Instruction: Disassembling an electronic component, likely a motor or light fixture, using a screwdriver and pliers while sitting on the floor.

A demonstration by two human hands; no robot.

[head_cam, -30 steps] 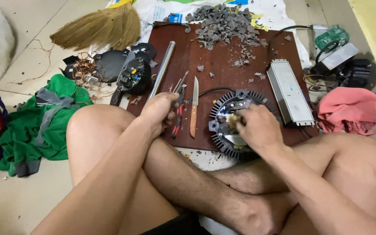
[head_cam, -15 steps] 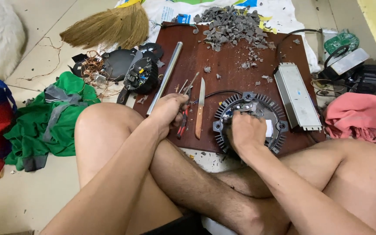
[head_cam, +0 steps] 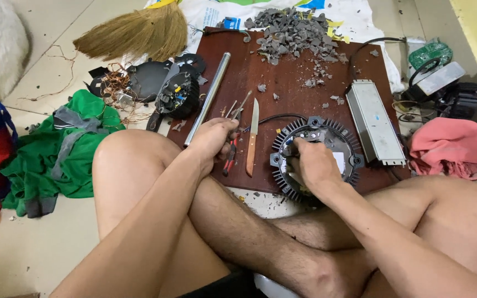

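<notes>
I sit cross-legged on the floor before a dark red board [head_cam: 293,72]. My right hand [head_cam: 313,163] rests on a round black finned housing [head_cam: 340,140] at the board's near edge, fingers curled on its inner plate. My left hand [head_cam: 213,138] lies over a red-handled hand tool [head_cam: 231,158] and some thin metal tools [head_cam: 238,107] on the board; its grip is hard to make out. A wooden-handled knife [head_cam: 252,138] lies between my hands, blade pointing away.
A steel tube [head_cam: 208,96], a long metal box [head_cam: 374,121] and a pile of grey rubble [head_cam: 293,27] lie on the board. A broom [head_cam: 133,33], black parts with copper wire [head_cam: 155,88], green cloth [head_cam: 56,149] sit left; pink cloth [head_cam: 454,146] right.
My right hand has shifted on the finned housing, from its left rim toward the inner plate. My left hand stays over the hand tools. The view has shifted slightly.
</notes>
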